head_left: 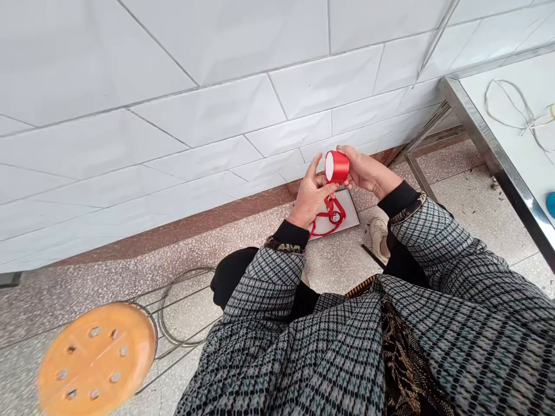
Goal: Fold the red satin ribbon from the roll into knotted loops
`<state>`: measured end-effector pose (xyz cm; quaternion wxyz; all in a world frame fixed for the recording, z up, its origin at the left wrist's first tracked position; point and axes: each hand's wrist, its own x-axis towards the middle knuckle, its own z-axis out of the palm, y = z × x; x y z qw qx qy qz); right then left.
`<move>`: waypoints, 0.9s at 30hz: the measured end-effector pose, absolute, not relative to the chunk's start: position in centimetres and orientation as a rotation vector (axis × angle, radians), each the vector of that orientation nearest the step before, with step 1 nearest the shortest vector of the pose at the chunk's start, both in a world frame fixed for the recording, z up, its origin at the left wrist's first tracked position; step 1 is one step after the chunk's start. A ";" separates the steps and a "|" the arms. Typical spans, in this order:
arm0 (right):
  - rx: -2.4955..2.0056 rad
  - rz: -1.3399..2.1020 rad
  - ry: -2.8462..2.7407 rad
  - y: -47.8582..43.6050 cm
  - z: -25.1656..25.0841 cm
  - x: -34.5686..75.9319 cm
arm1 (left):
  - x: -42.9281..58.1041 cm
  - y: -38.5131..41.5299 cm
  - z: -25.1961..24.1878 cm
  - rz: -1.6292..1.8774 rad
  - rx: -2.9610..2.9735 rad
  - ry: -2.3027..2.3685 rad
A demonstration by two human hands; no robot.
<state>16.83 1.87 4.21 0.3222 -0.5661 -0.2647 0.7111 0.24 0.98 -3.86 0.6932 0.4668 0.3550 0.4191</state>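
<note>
A roll of shiny red ribbon point(340, 167) with a white side is held up between both hands. My right hand point(364, 172) grips it from the right, thumb on top and fingers beneath. From the left, my left hand point(311, 193) has its fingers at the lower edge of the roll and its index finger raised beside the white face. Below the hands, loops of loose red ribbon point(336, 217) lie on a flat white board or box point(350, 215) with a dark edge, which rests on the floor. Part of this board is hidden behind my left hand and sleeve.
An orange round stool point(97, 358) with holes stands at lower left, beside a wire rack with rings point(182, 306). A metal-framed table point(485, 130) on the right bears a white cord point(511, 98). The white tiled wall point(208, 115) rises directly in front.
</note>
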 end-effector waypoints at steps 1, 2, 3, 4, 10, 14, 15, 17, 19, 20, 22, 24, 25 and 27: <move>-1.506 1.884 -0.705 1.8 4.3 16.9 | 0.1 1.1 -3.9 0.902 1.065 0.757; -1.530 1.901 -0.717 1.7 4.4 16.9 | 0.0 1.2 -3.9 0.871 1.084 0.722; -1.550 1.919 -0.730 1.6 4.6 16.9 | -0.1 1.3 -3.9 0.842 1.098 0.687; -1.560 1.934 -0.743 1.5 4.8 16.9 | -0.2 1.4 -3.9 0.818 1.106 0.658; -1.573 1.961 -0.794 1.1 5.2 17.0 | -0.1 1.4 -4.3 0.777 1.096 0.613; -1.509 1.850 -0.938 0.8 4.4 17.7 | -0.1 1.4 -4.5 0.839 1.040 0.622; -1.469 1.782 -0.995 0.7 4.2 17.9 | -0.1 1.4 -4.4 0.858 1.017 0.623; -1.364 1.648 -1.128 0.5 3.9 18.3 | -0.1 1.4 -4.2 0.874 0.980 0.626; -1.280 1.572 -1.237 0.4 3.6 18.4 | 0.0 1.4 -4.0 0.876 0.959 0.631; -1.265 1.564 -1.269 0.4 3.5 18.5 | 0.0 1.4 -3.9 0.880 0.953 0.636; -1.267 1.574 -1.278 0.5 3.2 18.4 | 0.0 1.4 -3.9 0.888 0.945 0.651; -1.261 1.593 -1.262 0.6 2.9 18.3 | 0.0 1.3 -4.0 0.887 0.940 0.664; -1.251 1.602 -1.252 0.6 2.8 18.1 | 0.1 1.3 -4.0 0.886 0.938 0.666; -1.242 1.613 -1.224 0.6 2.8 17.8 | 0.1 1.3 -4.1 0.889 0.931 0.664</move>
